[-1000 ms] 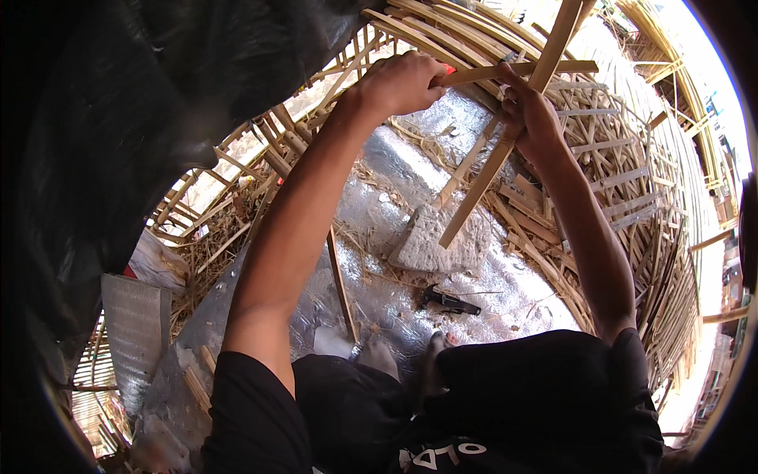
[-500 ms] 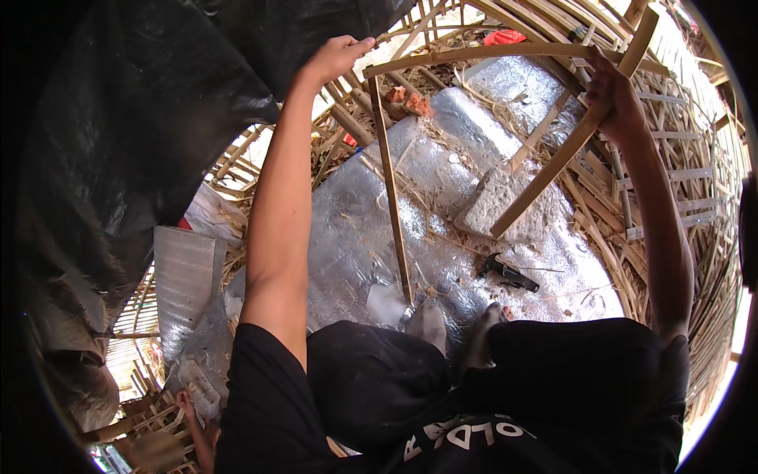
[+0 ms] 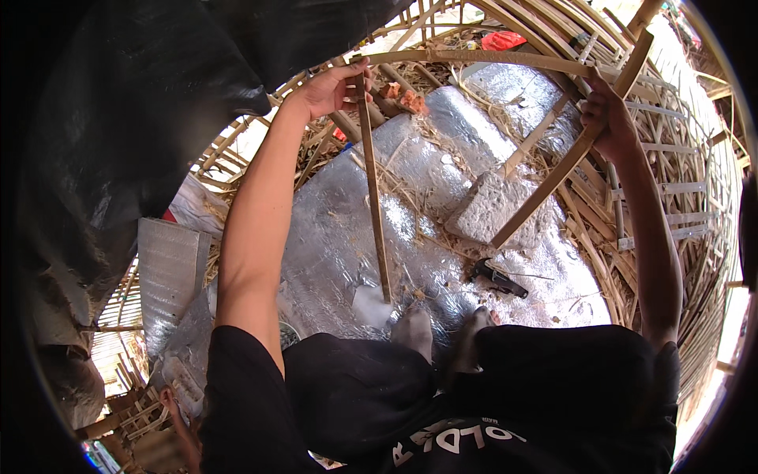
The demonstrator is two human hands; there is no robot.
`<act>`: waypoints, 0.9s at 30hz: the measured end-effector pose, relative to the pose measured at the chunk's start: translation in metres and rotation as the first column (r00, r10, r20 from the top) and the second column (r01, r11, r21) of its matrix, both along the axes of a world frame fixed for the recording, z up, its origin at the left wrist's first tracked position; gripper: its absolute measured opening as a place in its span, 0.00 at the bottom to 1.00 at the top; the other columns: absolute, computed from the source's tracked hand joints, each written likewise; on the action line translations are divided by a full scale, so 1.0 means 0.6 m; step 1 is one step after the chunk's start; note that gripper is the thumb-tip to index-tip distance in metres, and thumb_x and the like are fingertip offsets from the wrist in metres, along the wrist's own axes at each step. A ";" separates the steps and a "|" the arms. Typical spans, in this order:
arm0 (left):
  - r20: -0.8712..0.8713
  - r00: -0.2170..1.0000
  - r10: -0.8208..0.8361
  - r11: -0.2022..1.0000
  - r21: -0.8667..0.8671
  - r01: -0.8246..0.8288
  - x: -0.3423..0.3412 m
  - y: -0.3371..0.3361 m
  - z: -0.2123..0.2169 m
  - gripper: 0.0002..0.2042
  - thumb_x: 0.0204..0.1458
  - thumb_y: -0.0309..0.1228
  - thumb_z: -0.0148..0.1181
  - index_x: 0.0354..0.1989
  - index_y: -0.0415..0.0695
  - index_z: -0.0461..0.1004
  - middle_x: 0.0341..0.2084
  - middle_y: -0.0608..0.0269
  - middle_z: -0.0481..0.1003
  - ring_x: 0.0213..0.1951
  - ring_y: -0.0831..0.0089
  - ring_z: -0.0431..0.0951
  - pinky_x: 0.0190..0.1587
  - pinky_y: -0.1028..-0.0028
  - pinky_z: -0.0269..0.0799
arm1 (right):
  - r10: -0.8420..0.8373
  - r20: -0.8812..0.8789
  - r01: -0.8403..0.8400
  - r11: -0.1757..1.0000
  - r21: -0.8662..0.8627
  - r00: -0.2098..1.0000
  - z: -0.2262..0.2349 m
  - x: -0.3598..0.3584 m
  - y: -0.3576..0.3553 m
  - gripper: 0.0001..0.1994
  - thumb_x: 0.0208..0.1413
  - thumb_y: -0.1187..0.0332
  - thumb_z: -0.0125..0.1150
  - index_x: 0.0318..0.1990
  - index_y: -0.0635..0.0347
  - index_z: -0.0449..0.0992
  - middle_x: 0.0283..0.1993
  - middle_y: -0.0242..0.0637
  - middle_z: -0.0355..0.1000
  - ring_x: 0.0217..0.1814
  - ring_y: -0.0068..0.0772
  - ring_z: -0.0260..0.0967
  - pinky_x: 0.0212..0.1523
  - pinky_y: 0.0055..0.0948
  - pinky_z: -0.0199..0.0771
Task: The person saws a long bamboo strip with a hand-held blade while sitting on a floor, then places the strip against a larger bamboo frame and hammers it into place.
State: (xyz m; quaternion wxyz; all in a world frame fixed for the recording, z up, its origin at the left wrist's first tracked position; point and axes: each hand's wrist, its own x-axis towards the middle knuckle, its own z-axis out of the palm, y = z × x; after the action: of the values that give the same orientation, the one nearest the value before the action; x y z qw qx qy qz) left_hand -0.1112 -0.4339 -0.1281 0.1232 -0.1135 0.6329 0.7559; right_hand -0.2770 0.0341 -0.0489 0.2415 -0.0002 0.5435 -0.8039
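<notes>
My left hand point(image 3: 335, 88) is closed at the left corner of an open frame of flat bamboo strips, its fingers around the top end of the left strip point(image 3: 373, 189). From that corner a long top strip point(image 3: 482, 57) bows across to my right hand point(image 3: 606, 118). There the right fingers are wrapped round the joint with the slanting right strip point(image 3: 545, 191). Both side strips hang down toward the floor; whether their lower ends touch it I cannot tell. A black hand tool point(image 3: 499, 278) lies near my feet.
Silver foil sheeting point(image 3: 328, 237) covers the floor, with a rough pale block point(image 3: 505, 209) on it. Broken orange brick pieces point(image 3: 410, 101) lie beyond. Stacked bamboo strips point(image 3: 679, 170) line the right side. Black plastic sheeting point(image 3: 118, 118) hangs at left; another person's hand point(image 3: 168, 397) shows lower left.
My left hand has come down and closed on the frame's left corner, from which it was apart. That corner has shifted slightly up and left. The right hand keeps its hold.
</notes>
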 end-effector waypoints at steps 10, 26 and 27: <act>0.091 0.980 0.177 0.983 0.023 -0.180 0.038 -0.040 -0.007 0.20 0.59 0.56 0.58 0.47 0.54 0.72 0.33 0.69 0.74 0.35 0.70 0.80 0.40 0.64 0.77 | 0.105 -0.075 -0.101 0.993 0.066 0.992 0.050 0.092 -0.026 0.13 0.65 0.55 0.61 0.46 0.53 0.74 0.20 0.15 0.52 0.20 0.12 0.49 0.22 0.18 0.51; 0.054 0.929 0.365 0.926 -0.129 -0.356 0.274 0.184 -0.001 0.15 0.64 0.39 0.58 0.49 0.39 0.74 0.34 0.58 0.80 0.32 0.65 0.85 0.35 0.67 0.83 | 0.048 0.130 -0.096 0.914 0.395 0.990 -0.059 0.118 0.118 0.14 0.69 0.59 0.51 0.52 0.56 0.76 0.17 0.14 0.47 0.15 0.10 0.42 0.17 0.16 0.44; 0.059 0.931 0.361 0.925 -0.152 -0.349 0.271 0.187 -0.007 0.14 0.64 0.37 0.58 0.49 0.39 0.74 0.34 0.58 0.80 0.33 0.66 0.85 0.34 0.69 0.84 | 0.117 0.178 -0.172 0.928 0.332 0.977 -0.083 0.113 0.132 0.13 0.69 0.60 0.52 0.53 0.55 0.75 0.17 0.14 0.47 0.16 0.10 0.43 0.17 0.16 0.44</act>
State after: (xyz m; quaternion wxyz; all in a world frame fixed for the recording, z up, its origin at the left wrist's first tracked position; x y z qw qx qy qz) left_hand 0.0516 -0.3219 -0.1320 0.0030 -0.2670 0.6471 0.7141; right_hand -0.2091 0.1133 -0.0989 0.3379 0.0643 0.6542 -0.6736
